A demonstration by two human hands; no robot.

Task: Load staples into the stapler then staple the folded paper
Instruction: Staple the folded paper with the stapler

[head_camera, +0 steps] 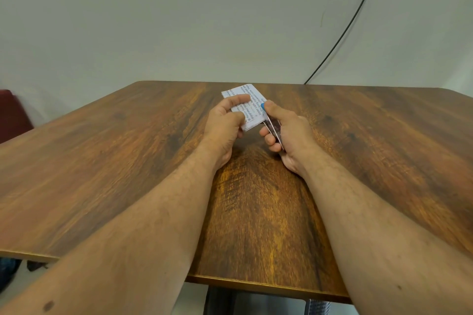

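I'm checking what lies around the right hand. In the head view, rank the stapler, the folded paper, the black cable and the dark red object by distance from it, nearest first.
1. stapler: gripped in the right hand.
2. folded paper: just left, held by the left hand.
3. black cable: on the wall, behind and right.
4. dark red object: far left, beyond the table's edge.

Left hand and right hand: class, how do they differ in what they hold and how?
The left hand pinches the folded paper; the right hand grips the stapler. The left thumb lies on the paper's printed face; the right thumb presses the stapler's blue tip. Both are held over the table.
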